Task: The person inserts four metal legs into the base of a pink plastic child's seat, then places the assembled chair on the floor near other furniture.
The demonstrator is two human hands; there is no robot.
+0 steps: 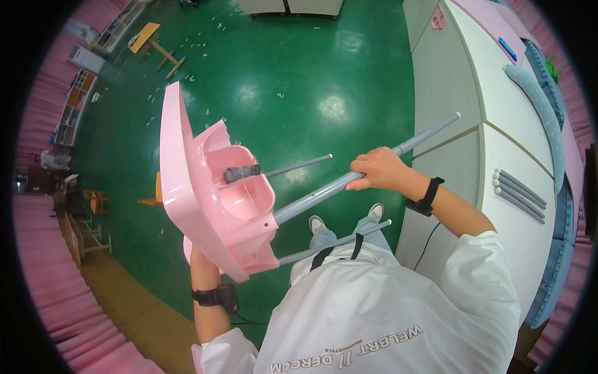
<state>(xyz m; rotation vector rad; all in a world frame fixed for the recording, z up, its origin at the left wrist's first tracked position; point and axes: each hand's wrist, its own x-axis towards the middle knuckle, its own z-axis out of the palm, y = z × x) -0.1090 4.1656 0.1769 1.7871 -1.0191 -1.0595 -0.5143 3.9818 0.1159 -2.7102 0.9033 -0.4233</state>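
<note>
A glossy pink plastic child's chair seat (246, 215) is tipped on its side in front of me, left of centre. A dark bundled strap (242, 172) lies in its hollow. Three grey tube legs stick out to the right: a far leg (305, 163), a middle leg (314, 199) and a near leg (336, 241) beside my shirt. My right hand (381, 169) is closed around the middle leg, partway toward its white-capped end. My left forearm (204, 271) reaches up behind the seat's lower edge, and the seat hides that hand and its fingers.
White cabinets (448, 181) stand along my right, with several short grey tubes (521, 196) lying on top. Beyond them are a blue curved cushion (541, 112) and a blue pen (507, 48). A yellow-topped table (146, 37) stands far left. White scraps dot the green floor (280, 118).
</note>
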